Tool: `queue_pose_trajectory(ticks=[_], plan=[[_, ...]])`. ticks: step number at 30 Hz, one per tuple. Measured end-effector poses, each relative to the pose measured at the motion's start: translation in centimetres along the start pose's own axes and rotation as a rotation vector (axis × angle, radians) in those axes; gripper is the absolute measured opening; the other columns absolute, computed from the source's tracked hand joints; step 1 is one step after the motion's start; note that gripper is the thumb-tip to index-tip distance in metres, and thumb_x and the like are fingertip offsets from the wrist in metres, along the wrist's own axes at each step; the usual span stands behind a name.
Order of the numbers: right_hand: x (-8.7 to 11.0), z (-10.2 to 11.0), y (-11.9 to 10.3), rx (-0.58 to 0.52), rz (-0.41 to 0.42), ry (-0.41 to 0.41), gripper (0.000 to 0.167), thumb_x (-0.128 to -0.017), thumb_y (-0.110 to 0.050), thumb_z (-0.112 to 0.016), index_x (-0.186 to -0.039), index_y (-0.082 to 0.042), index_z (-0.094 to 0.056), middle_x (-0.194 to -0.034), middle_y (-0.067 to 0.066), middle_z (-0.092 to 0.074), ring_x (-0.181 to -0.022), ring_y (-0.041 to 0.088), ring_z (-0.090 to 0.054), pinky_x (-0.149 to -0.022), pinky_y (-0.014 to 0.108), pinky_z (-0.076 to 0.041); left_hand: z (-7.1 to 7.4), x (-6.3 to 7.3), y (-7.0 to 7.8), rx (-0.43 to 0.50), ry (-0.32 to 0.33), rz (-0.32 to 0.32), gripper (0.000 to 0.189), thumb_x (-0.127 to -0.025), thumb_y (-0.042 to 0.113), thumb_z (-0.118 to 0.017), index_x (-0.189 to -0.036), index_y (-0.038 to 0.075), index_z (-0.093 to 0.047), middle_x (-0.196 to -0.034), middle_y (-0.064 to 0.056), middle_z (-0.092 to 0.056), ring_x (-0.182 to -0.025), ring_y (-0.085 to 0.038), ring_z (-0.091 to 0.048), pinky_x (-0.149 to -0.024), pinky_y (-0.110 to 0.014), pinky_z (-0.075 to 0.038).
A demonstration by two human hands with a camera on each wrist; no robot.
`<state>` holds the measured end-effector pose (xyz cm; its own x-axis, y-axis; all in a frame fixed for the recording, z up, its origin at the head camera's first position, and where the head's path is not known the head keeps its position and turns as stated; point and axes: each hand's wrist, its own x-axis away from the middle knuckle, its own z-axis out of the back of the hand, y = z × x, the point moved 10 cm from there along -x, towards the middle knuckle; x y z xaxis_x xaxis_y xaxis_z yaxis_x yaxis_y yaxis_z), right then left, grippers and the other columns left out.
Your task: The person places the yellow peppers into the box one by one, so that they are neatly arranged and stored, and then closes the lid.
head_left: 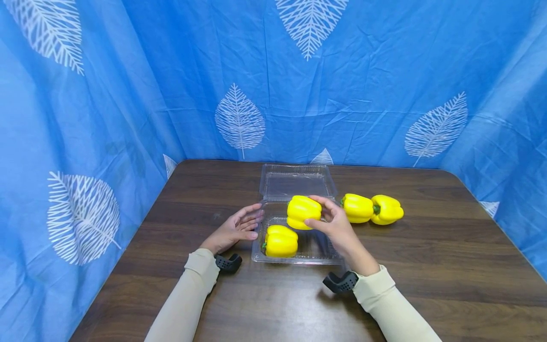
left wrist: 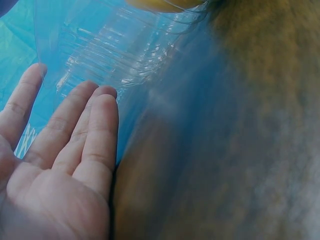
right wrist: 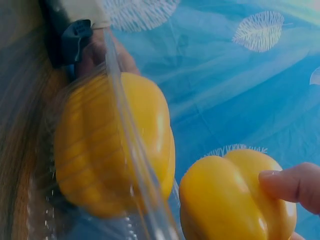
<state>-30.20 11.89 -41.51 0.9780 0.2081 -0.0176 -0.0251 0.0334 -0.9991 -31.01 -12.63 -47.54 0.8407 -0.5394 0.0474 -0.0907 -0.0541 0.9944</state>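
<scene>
A yellow bell pepper (head_left: pixel 304 212) is gripped by my right hand (head_left: pixel 337 228), thumb in front and fingers behind, above the clear plastic container (head_left: pixel 318 261). In the right wrist view my thumb presses on this held pepper (right wrist: pixel 235 200). Another yellow bell pepper (head_left: pixel 281 241) sits in the container's left front part, its green stem to the left; the right wrist view shows this pepper (right wrist: pixel 115 145) partly through the clear wall. My left hand (head_left: pixel 237 228) is at the container's left side, fingers extended. In the left wrist view its fingertips are by the clear wall (left wrist: pixel 125 65).
Two more yellow peppers lie on the brown table (head_left: pixel 427 266) right of the container: a nearer-in pepper (head_left: pixel 358 208) and an outer pepper (head_left: pixel 387 209). The clear lid (head_left: pixel 297 183) lies folded back behind the base. A blue leaf-print curtain (head_left: pixel 363 95) surrounds the table.
</scene>
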Motion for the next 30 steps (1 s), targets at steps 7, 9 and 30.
queue_pose_trajectory(ticks=[7,9,30], plan=[[-0.2,-0.3,0.6,-0.013,-0.079,0.032,0.068,-0.098,0.000,-0.072,-0.160,0.003,-0.045,-0.159,0.024,-0.046,-0.132,0.034,-0.054,-0.102,0.020,-0.056,-0.2,0.0,0.1,0.005,-0.003,-0.001,0.082,-0.101,0.003,-0.072,-0.169,0.003,-0.027,-0.175,-0.023,-0.030,-0.161,-0.041,-0.032,-0.125,-0.037,-0.037],[-0.3,-0.4,0.9,-0.032,-0.103,0.038,0.068,-0.098,-0.001,-0.072,-0.160,0.002,-0.045,-0.159,0.024,-0.046,-0.131,0.033,-0.054,-0.102,0.020,-0.057,-0.2,-0.1,0.0,0.001,0.000,0.005,0.082,-0.101,0.003,-0.071,-0.169,0.003,-0.027,-0.175,-0.022,-0.030,-0.160,-0.041,-0.032,-0.125,-0.037,-0.038],[-1.3,-2.1,2.7,-0.219,-0.233,0.106,0.057,-0.109,-0.021,-0.063,-0.157,-0.001,-0.039,-0.145,0.022,-0.055,-0.103,0.015,-0.068,-0.089,0.021,-0.060,-0.1,0.0,0.0,-0.014,0.005,0.005,0.083,-0.099,0.003,-0.073,-0.169,0.004,-0.028,-0.174,-0.022,-0.032,-0.160,-0.040,-0.033,-0.123,-0.034,-0.040]])
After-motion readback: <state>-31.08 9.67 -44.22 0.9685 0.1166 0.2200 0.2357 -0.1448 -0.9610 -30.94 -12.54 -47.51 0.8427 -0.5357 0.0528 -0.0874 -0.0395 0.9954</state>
